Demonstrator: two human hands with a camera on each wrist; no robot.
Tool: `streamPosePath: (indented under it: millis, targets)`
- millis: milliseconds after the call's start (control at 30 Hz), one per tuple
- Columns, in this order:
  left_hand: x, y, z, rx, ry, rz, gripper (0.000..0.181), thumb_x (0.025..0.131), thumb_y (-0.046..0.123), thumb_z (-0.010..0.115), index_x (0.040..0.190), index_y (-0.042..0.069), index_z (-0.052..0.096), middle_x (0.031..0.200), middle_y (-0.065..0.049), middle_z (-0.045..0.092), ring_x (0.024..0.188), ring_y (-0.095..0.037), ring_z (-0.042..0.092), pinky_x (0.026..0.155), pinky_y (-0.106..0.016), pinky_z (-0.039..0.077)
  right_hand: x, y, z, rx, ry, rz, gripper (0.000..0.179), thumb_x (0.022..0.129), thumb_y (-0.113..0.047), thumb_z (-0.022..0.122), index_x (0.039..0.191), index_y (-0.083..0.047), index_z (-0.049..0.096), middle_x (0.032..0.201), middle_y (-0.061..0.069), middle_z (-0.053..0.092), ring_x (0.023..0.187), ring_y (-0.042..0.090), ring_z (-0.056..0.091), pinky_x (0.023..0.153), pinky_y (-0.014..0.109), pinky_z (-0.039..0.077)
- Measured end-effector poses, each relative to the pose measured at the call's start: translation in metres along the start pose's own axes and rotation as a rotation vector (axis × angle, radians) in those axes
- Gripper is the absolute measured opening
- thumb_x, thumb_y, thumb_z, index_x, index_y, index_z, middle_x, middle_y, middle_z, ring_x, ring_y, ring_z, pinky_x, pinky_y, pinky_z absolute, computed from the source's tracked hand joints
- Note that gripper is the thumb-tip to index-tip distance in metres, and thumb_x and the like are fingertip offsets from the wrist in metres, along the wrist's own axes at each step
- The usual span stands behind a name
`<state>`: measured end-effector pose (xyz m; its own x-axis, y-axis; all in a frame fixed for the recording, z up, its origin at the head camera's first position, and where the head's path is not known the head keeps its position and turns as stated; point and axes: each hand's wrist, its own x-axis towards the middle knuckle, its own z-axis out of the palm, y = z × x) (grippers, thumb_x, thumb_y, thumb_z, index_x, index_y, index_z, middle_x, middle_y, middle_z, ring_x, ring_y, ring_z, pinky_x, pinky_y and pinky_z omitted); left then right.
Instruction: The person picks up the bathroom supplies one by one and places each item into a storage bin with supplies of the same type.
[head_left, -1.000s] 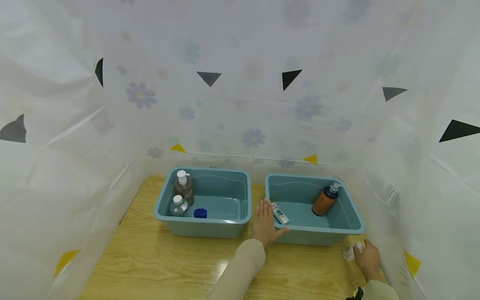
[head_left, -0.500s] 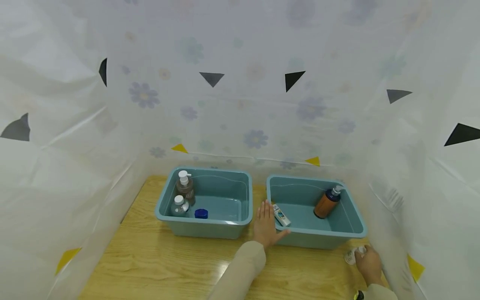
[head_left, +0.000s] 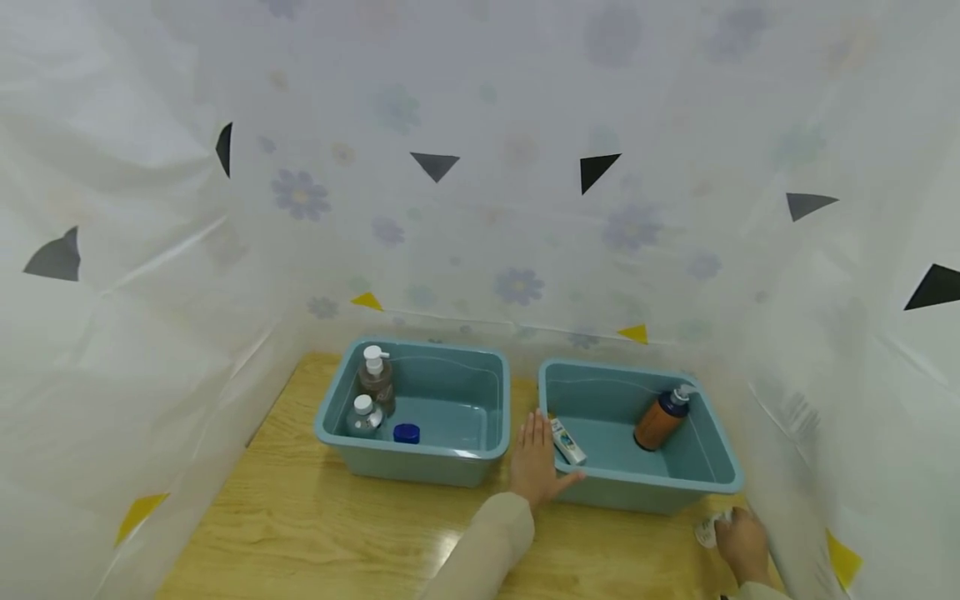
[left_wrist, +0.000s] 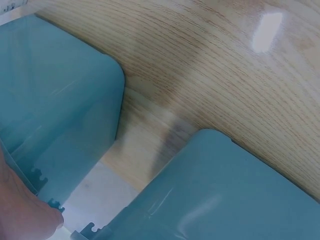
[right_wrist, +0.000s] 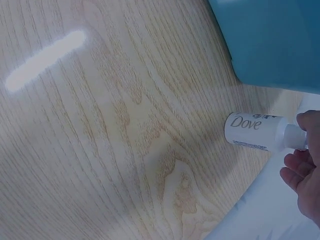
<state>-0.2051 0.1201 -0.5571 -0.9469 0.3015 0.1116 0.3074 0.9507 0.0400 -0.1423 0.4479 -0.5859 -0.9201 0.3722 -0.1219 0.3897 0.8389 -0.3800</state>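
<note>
My left hand (head_left: pixel 533 463) lies with straight fingers on the left rim of the right blue-green bin (head_left: pixel 637 478), its thumb spread along the front rim. My right hand (head_left: pixel 742 545) pinches the top of a small white Dove bottle (right_wrist: pixel 255 131) on the table, just in front of that bin's right corner. Inside the right bin are a small white box (head_left: pixel 567 442) and an orange pump bottle (head_left: pixel 660 423) leaning right. The left bin (head_left: pixel 412 470) holds a brownish pump bottle (head_left: pixel 377 385), a clear white-capped bottle (head_left: pixel 363 418) and a dark blue item (head_left: pixel 407 433).
Both bins stand side by side at the back of the wooden table (head_left: pixel 315 533), a narrow gap between them. A pale flowered sheet (head_left: pixel 480 250) rises behind and on both sides. Its right side comes close to my right hand.
The whole head view has shifted slightly down and right. The fingers of my right hand have lowered around the Dove bottle's top. My left hand stays on the rim.
</note>
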Motion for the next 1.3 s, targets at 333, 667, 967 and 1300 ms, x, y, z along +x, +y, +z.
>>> streamPosePath:
  millis: [333, 667, 967, 1300]
  targets:
    - [-0.006, 0.006, 0.002, -0.02, 0.008, 0.01, 0.106, 0.075, 0.083, 0.029, 0.146, 0.004, 0.025, 0.154, -0.013, 0.023, 0.143, -0.025, 0.02, 0.115, -0.033, 0.023, -0.009, 0.007, 0.006, 0.033, 0.063, 0.098, 0.034, 0.083, -0.001, 0.046, 0.103, 0.025, 0.043, 0.1, 0.042, 0.049, 0.096, 0.054, 0.049, 0.084, 0.056, 0.043]
    - [-0.006, 0.007, -0.003, -0.027, -0.01, 0.015, 0.105, 0.077, 0.082, 0.03, 0.147, 0.004, 0.024, 0.154, -0.013, 0.021, 0.143, -0.025, 0.02, 0.115, -0.034, 0.023, -0.014, 0.003, 0.004, 0.031, 0.067, 0.14, 0.03, 0.082, 0.002, 0.052, 0.101, 0.023, 0.043, 0.096, 0.04, 0.05, 0.092, 0.051, 0.051, 0.078, 0.053, 0.046]
    - [-0.003, 0.007, -0.001, -0.023, -0.013, 0.014, 0.105, 0.077, 0.082, 0.027, 0.147, 0.005, 0.022, 0.155, -0.013, 0.018, 0.144, -0.025, 0.017, 0.116, -0.035, 0.022, -0.02, 0.008, -0.001, 0.02, 0.1, 0.042, 0.031, 0.078, 0.0, 0.054, 0.096, 0.024, 0.047, 0.09, 0.038, 0.054, 0.085, 0.051, 0.054, 0.074, 0.053, 0.046]
    - [-0.005, 0.009, -0.003, -0.015, -0.038, 0.018, 0.105, 0.077, 0.083, 0.027, 0.147, 0.005, 0.022, 0.155, -0.013, 0.018, 0.144, -0.025, 0.017, 0.115, -0.035, 0.023, -0.027, 0.009, -0.01, 0.013, 0.015, -0.016, 0.03, 0.08, -0.001, 0.055, 0.094, 0.024, 0.047, 0.085, 0.036, 0.056, 0.076, 0.042, 0.057, 0.07, 0.049, 0.047]
